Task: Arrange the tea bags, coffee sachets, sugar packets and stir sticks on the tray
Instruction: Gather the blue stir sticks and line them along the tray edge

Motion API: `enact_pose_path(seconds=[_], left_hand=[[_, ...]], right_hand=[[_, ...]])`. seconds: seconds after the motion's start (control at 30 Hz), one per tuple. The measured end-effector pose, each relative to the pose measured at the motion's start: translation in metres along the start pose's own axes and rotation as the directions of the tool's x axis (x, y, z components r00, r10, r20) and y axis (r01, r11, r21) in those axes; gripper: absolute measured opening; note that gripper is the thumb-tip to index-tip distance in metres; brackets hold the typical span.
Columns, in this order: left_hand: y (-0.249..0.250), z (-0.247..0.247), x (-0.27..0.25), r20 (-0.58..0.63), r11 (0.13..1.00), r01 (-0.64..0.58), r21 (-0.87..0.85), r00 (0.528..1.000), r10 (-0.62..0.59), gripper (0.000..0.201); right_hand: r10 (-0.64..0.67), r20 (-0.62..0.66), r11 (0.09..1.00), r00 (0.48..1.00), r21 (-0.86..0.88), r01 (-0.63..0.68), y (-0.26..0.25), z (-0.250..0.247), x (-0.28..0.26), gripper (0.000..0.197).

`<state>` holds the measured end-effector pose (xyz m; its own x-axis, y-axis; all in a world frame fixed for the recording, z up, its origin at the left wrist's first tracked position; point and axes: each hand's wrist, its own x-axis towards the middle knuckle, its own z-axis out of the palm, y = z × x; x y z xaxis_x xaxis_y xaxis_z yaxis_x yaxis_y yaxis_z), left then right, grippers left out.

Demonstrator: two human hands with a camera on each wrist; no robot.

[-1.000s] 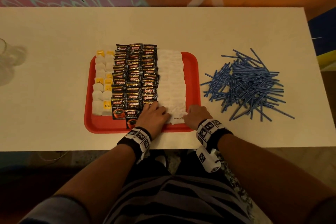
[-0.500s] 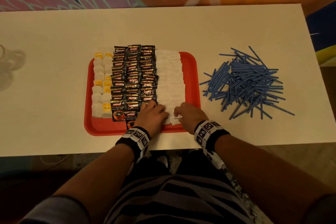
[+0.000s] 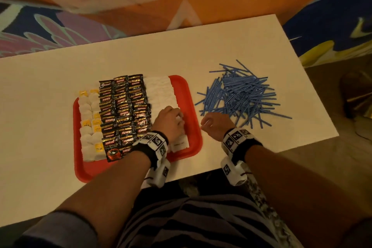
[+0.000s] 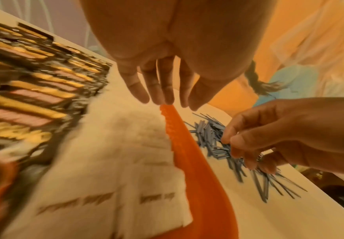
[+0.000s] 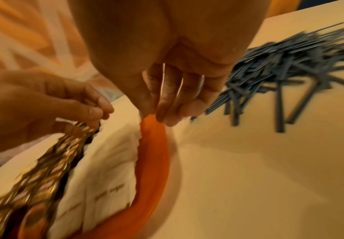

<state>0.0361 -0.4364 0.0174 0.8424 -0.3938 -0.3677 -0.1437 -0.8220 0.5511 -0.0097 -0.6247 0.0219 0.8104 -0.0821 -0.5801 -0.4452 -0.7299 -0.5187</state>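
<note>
Red tray (image 3: 185,90) is my landmark on the counter (image 3: 50,90). On it, tea bags (image 3: 89,127) fill its left side, coffee sachets (image 3: 124,110) its middle, white sugar packets (image 3: 164,94) its right. I see my left hand (image 3: 170,124) over the sugar packets, fingers straight and spread loosely, holding nothing. My right hand (image 3: 216,125) sits just right of the tray, fingers loosely curled and holding nothing, at the near edge of the blue stir sticks (image 3: 241,96) heaped right of the tray.
</note>
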Motion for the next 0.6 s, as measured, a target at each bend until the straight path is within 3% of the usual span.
enact_pose_path(seconds=[0.13, 0.23, 0.33, 0.5, 0.6], left_hand=[[0.035, 0.013, 0.035, 0.066, 0.999, -0.007, 0.054, 0.998, 0.004, 0.026], [0.064, 0.025, 0.059, 0.110, 0.998, 0.003, 0.062, 0.994, -0.010, 0.030], [0.091, 0.042, 0.087, 0.113, 0.980, 0.031, 0.195, 0.992, -0.053, 0.053], [0.126, 0.073, 0.123, 0.221, 0.944, 0.135, 0.302, 0.953, -0.207, 0.114], [0.141, 0.091, 0.134, 0.189, 0.922, 0.190, 0.338, 0.946, -0.264, 0.111]], right_hand=[[0.077, -0.095, 0.997, 0.993, 0.026, -0.075, 0.030, -0.030, -0.002, 0.011], [0.113, -0.092, 0.993, 0.989, 0.032, -0.111, 0.057, -0.052, 0.003, 0.016], [0.112, -0.118, 0.994, 0.987, 0.014, -0.111, 0.084, -0.078, 0.008, 0.021], [0.128, -0.094, 0.992, 0.987, 0.011, -0.127, 0.134, -0.113, 0.025, 0.015], [0.145, -0.065, 0.989, 0.987, 0.043, -0.143, 0.157, -0.126, 0.038, 0.011]])
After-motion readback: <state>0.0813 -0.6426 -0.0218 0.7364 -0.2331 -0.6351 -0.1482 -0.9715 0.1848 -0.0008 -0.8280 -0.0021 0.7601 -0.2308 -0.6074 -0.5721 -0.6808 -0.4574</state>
